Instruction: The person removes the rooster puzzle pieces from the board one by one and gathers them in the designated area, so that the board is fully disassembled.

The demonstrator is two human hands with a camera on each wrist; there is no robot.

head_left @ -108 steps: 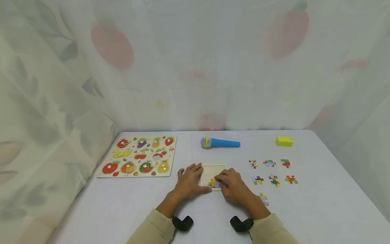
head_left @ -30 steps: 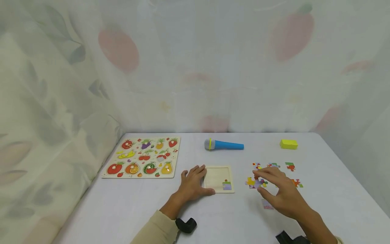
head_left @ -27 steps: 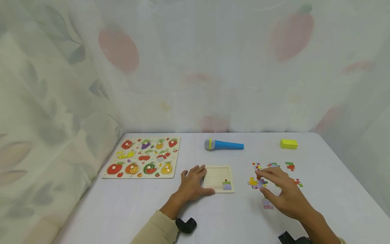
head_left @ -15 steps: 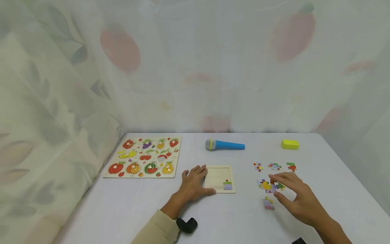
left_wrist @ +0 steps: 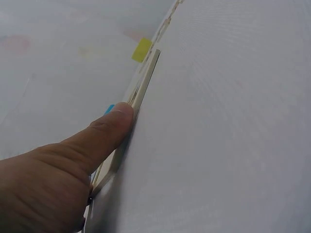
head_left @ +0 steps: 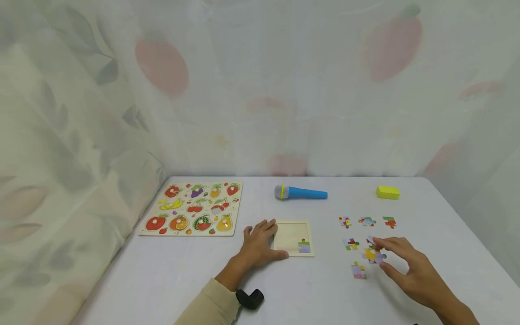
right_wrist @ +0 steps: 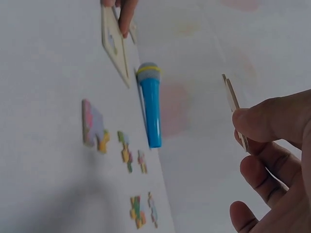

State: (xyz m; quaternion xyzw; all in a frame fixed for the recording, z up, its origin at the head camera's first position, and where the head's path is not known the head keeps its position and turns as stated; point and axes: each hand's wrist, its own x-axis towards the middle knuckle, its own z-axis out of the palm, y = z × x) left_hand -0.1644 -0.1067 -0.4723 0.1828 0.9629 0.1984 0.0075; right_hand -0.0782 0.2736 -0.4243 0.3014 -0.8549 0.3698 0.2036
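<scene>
My right hand (head_left: 418,275) pinches a yellow and purple jigsaw piece (head_left: 373,256) between thumb and index finger, raised above the table beside the loose pieces. The right wrist view shows that held piece (right_wrist: 231,97) edge-on, with the other fingers bent and apart from it. My left hand (head_left: 257,247) rests against the left side of a small square wooden puzzle frame (head_left: 287,234), its fingers spread. One purple and green piece (head_left: 304,247) lies in the frame's lower right corner. In the left wrist view, the thumb (left_wrist: 114,124) presses along the frame's near edge (left_wrist: 147,80).
Loose jigsaw pieces lie right of the frame, including a purple one (head_left: 358,271) and a multicoloured one (head_left: 350,244); my right hand partly hides others. A blue toy microphone (head_left: 306,193), a yellow block (head_left: 387,192) and a fruit puzzle board (head_left: 191,209) stand farther back.
The yellow and purple piece, earlier in the frame's lower part, has been lifted out. My right hand has carried it rightward over the loose pieces. My left hand stays at the frame.
</scene>
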